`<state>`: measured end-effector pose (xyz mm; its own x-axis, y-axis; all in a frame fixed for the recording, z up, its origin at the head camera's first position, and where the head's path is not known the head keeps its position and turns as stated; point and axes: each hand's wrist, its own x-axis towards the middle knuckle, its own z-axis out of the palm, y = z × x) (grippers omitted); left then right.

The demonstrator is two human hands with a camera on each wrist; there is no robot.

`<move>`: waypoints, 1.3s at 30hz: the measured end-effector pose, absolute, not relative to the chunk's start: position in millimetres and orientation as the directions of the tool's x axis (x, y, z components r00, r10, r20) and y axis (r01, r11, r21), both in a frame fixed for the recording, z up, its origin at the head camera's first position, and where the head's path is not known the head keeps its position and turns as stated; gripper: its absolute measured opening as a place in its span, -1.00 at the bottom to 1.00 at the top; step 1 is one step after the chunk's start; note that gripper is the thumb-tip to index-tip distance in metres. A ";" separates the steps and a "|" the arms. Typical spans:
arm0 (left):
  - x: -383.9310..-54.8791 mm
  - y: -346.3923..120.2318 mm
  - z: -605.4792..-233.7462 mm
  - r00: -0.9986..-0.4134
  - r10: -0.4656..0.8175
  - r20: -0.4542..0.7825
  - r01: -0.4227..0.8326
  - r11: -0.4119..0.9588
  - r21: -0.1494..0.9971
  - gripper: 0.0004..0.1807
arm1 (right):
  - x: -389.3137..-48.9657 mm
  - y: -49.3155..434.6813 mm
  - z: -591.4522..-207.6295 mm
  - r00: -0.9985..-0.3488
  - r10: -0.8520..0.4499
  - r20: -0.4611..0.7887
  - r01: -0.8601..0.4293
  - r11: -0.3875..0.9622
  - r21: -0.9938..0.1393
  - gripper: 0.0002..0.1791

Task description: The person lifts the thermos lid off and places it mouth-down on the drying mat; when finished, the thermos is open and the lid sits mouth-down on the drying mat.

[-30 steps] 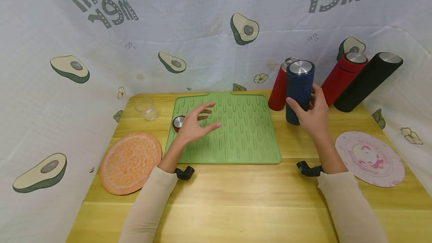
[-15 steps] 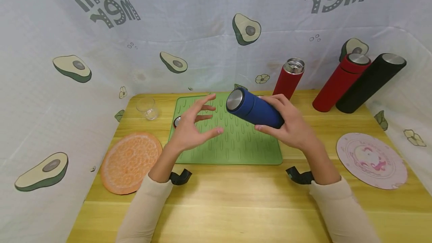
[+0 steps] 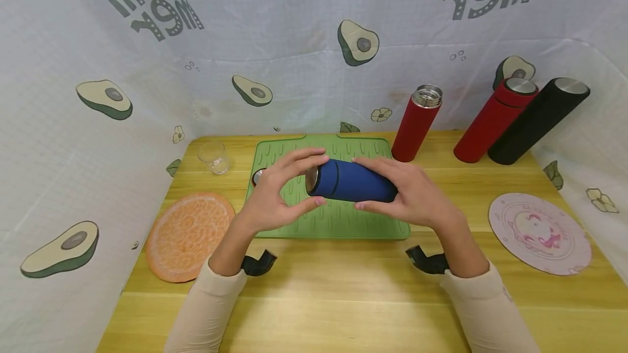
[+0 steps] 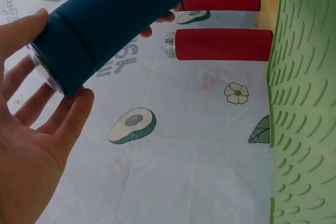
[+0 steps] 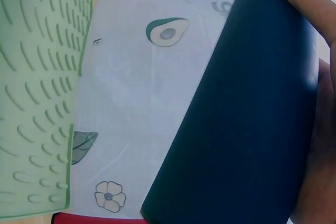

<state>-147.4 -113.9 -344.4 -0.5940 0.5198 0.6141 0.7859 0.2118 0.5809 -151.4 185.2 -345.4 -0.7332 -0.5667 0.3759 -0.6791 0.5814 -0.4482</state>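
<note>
Over the green ridged mat point(image 3: 338, 225), a blue thermos point(image 3: 363, 181) is held lying nearly level, its steel-topped lid toward the left. My right hand point(image 3: 417, 192) grips the body near the base, thumb in front and fingers over the top. At the other end, my left hand point(image 3: 272, 198) has its thumb and fingertips round the edge of the lid point(image 4: 68, 51). Beside the left hand, a small red lid point(image 3: 257, 177) with a steel top lies on the mat, partly hidden by that hand.
A red thermos without its lid point(image 3: 414, 127) stands behind the mat's right corner. Further right stand a lidded red thermos point(image 3: 493, 121) and a black thermos point(image 3: 537, 121). A clear glass point(image 3: 215, 158) and an orange round mat point(image 3: 191, 236) are left, a pink round mat point(image 3: 539, 233) right.
My right hand has brought the upright blue thermos from beside the red ones leftward over the mat and tipped it level. My left hand has closed in on its lid.
</note>
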 end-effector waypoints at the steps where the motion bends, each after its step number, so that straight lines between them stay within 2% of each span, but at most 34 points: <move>1: -147.3 -114.0 -343.8 -0.582 0.530 0.616 0.795 0.210 0.570 -0.32 | -150.9 185.2 -344.3 -0.727 -0.577 0.372 -0.685 0.576 -0.445 -0.10; 7: -147.7 -115.0 -343.3 -0.542 0.575 0.613 0.820 0.201 0.536 -0.34 | -147.9 186.0 -340.5 -0.721 -0.609 0.332 -0.689 0.572 -0.445 -0.11; 13: -148.0 -111.2 -347.4 -0.543 0.571 0.615 0.825 0.226 0.518 -0.37 | -147.8 186.4 -344.5 -0.715 -0.579 0.392 -0.698 0.555 -0.453 -0.12; 19: -147.7 -107.3 -350.2 -0.562 0.544 0.624 0.816 0.238 0.527 -0.40 | -148.9 183.9 -348.6 -0.714 -0.544 0.440 -0.700 0.566 -0.435 -0.12; 30: -143.2 -103.7 -356.7 -0.644 0.480 0.596 0.743 0.206 0.637 -0.42 | -148.2 182.2 -351.0 -0.709 -0.550 0.442 -0.702 0.616 -0.358 -0.12; 39: -144.3 -101.1 -353.7 -0.655 0.454 0.605 0.732 0.180 0.657 -0.45 | -148.8 181.6 -351.4 -0.654 -0.544 0.525 -0.740 0.603 -0.297 -0.10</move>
